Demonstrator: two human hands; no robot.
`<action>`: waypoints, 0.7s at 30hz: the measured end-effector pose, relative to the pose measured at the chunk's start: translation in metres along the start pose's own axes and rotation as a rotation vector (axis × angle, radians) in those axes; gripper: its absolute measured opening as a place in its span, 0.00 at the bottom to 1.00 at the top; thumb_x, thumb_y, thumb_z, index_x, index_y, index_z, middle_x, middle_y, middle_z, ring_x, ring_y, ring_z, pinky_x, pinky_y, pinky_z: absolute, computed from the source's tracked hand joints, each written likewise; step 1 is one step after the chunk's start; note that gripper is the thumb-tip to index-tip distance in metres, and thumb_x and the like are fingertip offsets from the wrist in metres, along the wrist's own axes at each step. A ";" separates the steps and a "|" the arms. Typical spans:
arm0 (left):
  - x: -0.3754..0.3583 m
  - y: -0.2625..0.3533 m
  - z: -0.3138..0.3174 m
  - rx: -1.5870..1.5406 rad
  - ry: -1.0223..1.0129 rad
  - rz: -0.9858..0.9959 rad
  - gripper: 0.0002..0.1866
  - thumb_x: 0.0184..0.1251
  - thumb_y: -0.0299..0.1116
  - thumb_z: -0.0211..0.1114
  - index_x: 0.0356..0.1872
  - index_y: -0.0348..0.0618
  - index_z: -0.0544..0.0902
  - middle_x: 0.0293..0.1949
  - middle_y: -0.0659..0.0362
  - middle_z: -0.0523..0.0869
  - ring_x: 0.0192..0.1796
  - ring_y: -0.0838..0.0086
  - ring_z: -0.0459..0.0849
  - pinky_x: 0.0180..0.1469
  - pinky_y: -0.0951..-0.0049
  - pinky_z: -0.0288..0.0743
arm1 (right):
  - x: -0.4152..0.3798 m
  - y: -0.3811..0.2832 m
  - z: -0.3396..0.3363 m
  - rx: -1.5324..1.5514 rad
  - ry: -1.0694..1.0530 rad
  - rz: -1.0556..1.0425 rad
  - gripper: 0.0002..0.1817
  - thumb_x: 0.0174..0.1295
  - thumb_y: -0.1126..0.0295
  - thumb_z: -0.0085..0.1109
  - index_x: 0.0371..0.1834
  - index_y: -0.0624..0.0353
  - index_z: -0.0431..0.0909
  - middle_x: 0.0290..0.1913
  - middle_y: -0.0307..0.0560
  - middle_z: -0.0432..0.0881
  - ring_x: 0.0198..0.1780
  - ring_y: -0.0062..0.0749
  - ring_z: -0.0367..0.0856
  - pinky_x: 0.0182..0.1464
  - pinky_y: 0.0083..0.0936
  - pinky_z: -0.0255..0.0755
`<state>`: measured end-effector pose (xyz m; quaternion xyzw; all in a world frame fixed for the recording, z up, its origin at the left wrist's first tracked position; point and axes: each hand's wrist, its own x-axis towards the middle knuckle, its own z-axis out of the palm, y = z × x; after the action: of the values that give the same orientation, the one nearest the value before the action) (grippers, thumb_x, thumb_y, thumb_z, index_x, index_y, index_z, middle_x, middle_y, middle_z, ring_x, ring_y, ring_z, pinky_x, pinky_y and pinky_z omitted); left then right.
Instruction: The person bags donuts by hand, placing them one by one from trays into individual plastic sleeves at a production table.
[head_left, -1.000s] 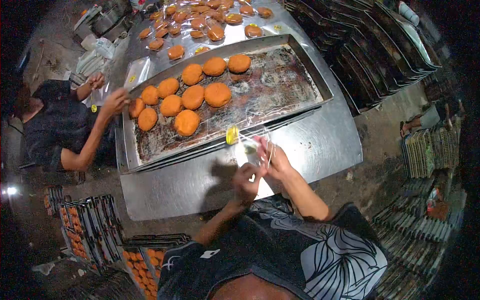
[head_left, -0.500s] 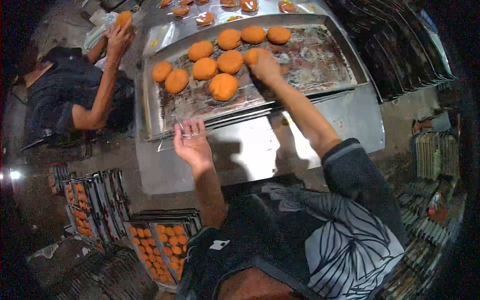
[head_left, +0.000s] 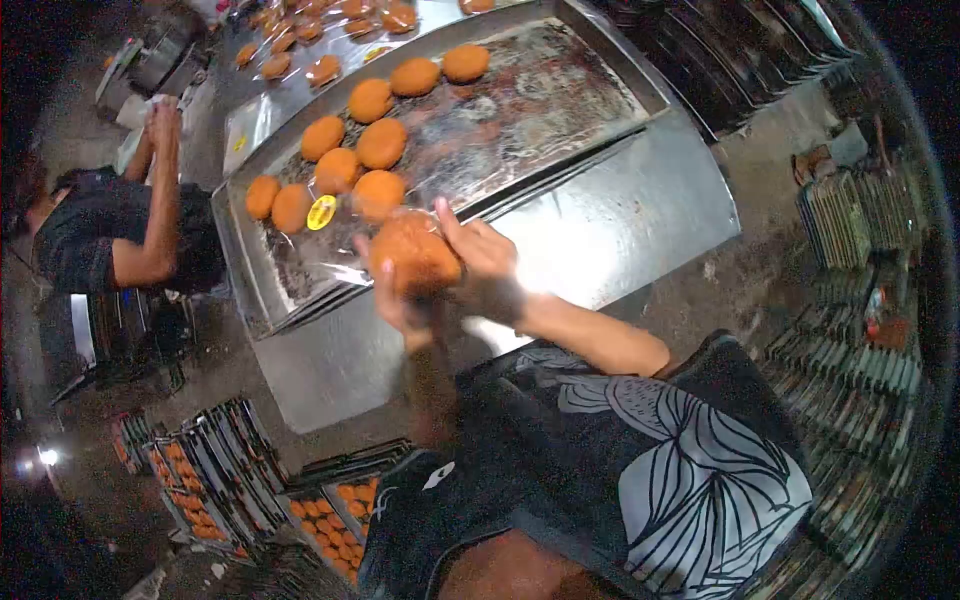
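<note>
An orange-brown bun [head_left: 412, 250] is between my two hands, in front of the metal tray [head_left: 660, 100]. A clear plastic bag with a yellow label [head_left: 321, 212] stretches from it over the tray's near left part. My left hand [head_left: 395, 300] is wrapped round the bun's left and lower side. My right hand [head_left: 485, 262] grips it from the right, thumb pointing up. Several loose buns [head_left: 382, 143] lie on the left half of the tray. Motion blurs the fingers and the bag.
Bagged buns [head_left: 323, 70] lie on the metal table [head_left: 650, 210] behind the tray. A co-worker [head_left: 130, 230] at the left has raised hands. Racks of trays with buns [head_left: 190, 490] stand lower left; dark trays [head_left: 740, 60] are at the upper right.
My right hand has lifted a bun off the tray and brought it to my left hand, which has closed round it with the bag. The view has shifted, and the co-worker's hands have come together.
</note>
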<state>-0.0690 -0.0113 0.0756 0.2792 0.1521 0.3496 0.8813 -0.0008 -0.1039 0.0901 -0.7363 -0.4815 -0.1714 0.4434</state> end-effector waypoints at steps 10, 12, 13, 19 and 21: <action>-0.032 -0.100 -0.054 0.226 -0.226 -0.466 0.14 0.59 0.41 0.55 0.41 0.43 0.75 0.31 0.59 0.79 0.29 0.78 0.77 0.35 0.73 0.72 | 0.006 0.083 -0.025 0.379 -0.032 0.458 0.10 0.53 0.67 0.54 0.31 0.63 0.78 0.23 0.50 0.76 0.27 0.28 0.76 0.29 0.25 0.69; -0.029 -0.125 -0.074 0.865 -0.628 -0.172 0.10 0.54 0.36 0.60 0.36 0.44 0.77 0.29 0.58 0.79 0.29 0.73 0.76 0.36 0.73 0.71 | 0.080 0.102 -0.058 0.188 0.005 0.424 0.09 0.53 0.70 0.53 0.32 0.64 0.78 0.18 0.50 0.75 0.22 0.23 0.74 0.25 0.23 0.67; -0.042 -0.119 -0.042 1.352 -0.812 0.193 0.09 0.51 0.34 0.62 0.33 0.43 0.78 0.28 0.58 0.79 0.30 0.71 0.76 0.36 0.73 0.70 | 0.106 0.108 -0.052 0.184 0.020 0.401 0.09 0.53 0.70 0.53 0.32 0.64 0.78 0.18 0.50 0.75 0.22 0.23 0.74 0.25 0.23 0.67; -0.013 -0.180 -0.125 1.647 -1.348 0.380 0.08 0.47 0.31 0.63 0.31 0.45 0.80 0.29 0.56 0.80 0.34 0.58 0.75 0.42 0.62 0.69 | 0.032 0.114 -0.036 0.426 -0.217 0.081 0.25 0.53 0.63 0.54 0.52 0.64 0.66 0.52 0.60 0.70 0.55 0.44 0.68 0.56 0.33 0.61; -0.017 -0.159 -0.094 1.585 -0.835 -0.129 0.08 0.54 0.34 0.59 0.32 0.41 0.80 0.28 0.54 0.81 0.33 0.61 0.78 0.40 0.65 0.71 | -0.075 0.112 -0.050 0.472 -0.721 0.654 0.14 0.52 0.64 0.55 0.38 0.63 0.76 0.32 0.50 0.80 0.36 0.34 0.78 0.39 0.29 0.70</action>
<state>-0.0404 -0.0825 -0.0933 0.9008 0.0311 -0.0380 0.4314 0.0685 -0.2027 0.0126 -0.7403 -0.3742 0.3519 0.4337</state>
